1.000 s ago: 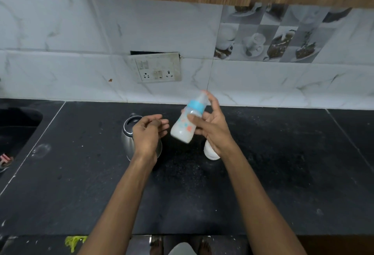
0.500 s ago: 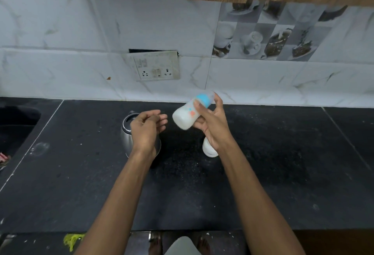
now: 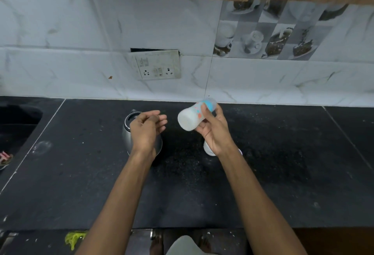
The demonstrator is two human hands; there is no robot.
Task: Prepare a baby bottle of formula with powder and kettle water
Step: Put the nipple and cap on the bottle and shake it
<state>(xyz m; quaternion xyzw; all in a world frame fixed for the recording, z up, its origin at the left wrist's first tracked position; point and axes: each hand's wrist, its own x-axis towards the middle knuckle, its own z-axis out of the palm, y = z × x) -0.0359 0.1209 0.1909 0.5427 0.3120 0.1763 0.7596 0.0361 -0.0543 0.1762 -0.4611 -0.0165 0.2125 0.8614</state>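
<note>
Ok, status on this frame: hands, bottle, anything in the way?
Right hand gripping baby bottle, tilted near sideways, milky inside. Left hand empty, over kettle. Nothing blocking.

The right hand (image 3: 212,131) grips a baby bottle (image 3: 194,116) of white liquid, tipped nearly sideways above the black counter (image 3: 283,173). The left hand (image 3: 146,131) hovers empty, fingers loosely curled, over a steel kettle (image 3: 127,133). A white container (image 3: 207,149) shows partly behind the right wrist.
</note>
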